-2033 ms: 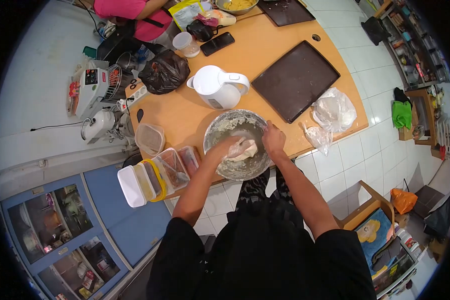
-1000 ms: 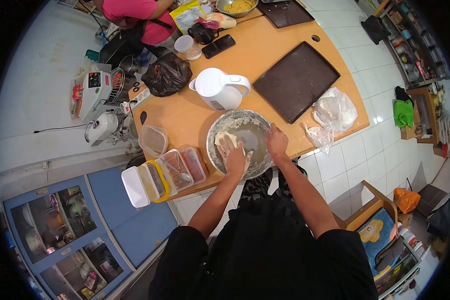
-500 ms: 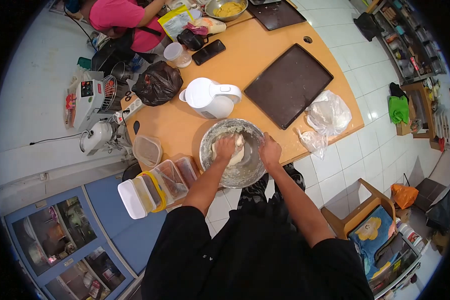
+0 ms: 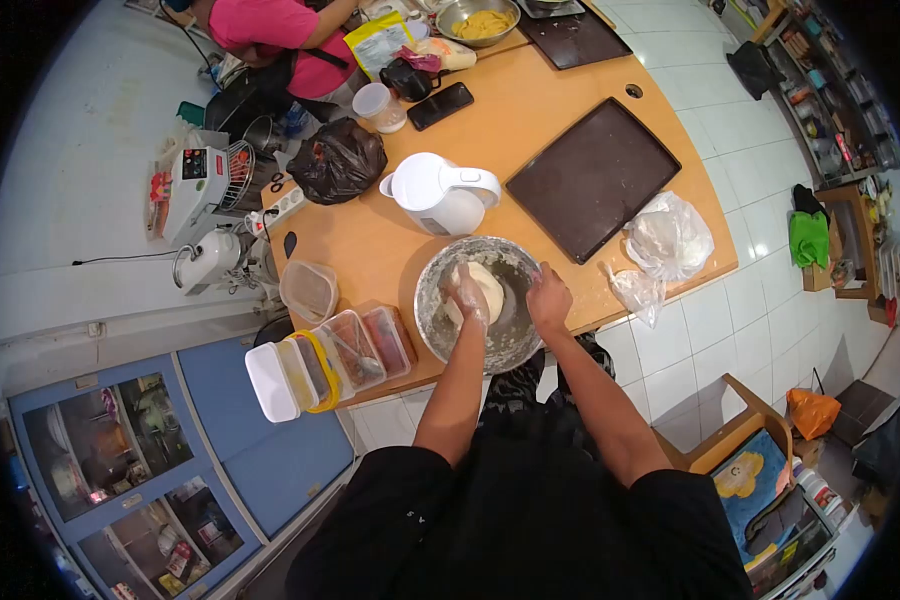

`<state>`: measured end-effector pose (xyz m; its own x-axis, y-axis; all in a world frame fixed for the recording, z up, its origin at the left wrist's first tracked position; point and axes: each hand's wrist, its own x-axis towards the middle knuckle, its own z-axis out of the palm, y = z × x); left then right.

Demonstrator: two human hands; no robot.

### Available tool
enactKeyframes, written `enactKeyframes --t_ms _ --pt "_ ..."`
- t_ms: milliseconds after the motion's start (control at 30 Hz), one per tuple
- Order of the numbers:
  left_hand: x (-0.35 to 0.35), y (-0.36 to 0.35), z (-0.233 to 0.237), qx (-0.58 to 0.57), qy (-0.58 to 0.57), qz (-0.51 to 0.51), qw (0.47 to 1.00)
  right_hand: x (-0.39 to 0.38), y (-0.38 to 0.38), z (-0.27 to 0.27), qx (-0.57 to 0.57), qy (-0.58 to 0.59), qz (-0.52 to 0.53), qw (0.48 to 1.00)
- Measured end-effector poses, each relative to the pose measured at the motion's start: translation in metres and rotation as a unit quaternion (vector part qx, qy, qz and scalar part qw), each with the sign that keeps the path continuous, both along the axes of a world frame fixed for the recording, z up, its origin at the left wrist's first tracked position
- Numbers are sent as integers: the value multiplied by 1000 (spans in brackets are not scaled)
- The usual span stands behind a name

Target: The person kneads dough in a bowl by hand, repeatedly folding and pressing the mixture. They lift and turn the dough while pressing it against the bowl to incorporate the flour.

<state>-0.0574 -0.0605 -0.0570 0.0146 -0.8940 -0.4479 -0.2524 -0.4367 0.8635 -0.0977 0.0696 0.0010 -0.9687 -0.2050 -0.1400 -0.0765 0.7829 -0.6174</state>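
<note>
A metal bowl with flour-smeared walls stands at the front edge of the wooden table. Inside it lies a pale, rounded lump of dough. My left hand rests against the left side of the dough, its floury fingers spread and pointing away from me. My right hand is closed on the bowl's right rim. Just behind the bowl stands a white electric kettle.
A dark baking tray and a plastic bag lie to the right. Plastic containers line the left front edge. A black bag and phone are farther back. A person in pink is at the far left.
My left hand has moved from on top of the dough to its left side, and its fingers have opened out. The dough looks rounder. The whole view has shifted slightly.
</note>
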Motion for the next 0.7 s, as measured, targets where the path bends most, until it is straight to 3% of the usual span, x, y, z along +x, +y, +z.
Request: enactKeyframes --t_ms 33,100,133,233,333,433,533,567,633,700 --pt "7 -1 3 69 112 -8 991 -2 1 -1 -2 0 1 1000" --pt "29 -3 12 201 327 -25 923 -3 1 -1 -6 2 7 1000" --pt "34 -1 21 218 374 2 901 -3 2 0 -7 3 11 1000" --pt "48 5 47 274 377 81 881 1 2 1 -6 0 0 1000" --pt "64 4 43 347 374 29 859 8 3 2 -5 6 -18 1000" --pt "62 18 53 223 213 50 950 11 5 -1 -7 7 -9 1000" --pt "76 26 57 137 216 -69 964 13 6 0 10 6 -3 1000" --pt "84 24 52 49 129 -160 977 14 7 1 16 8 2 1000" --pt "99 17 54 -129 -54 -327 935 17 8 1 26 10 15 1000" --pt "109 19 66 -221 -123 -371 894 17 9 1 23 0 8 1000"
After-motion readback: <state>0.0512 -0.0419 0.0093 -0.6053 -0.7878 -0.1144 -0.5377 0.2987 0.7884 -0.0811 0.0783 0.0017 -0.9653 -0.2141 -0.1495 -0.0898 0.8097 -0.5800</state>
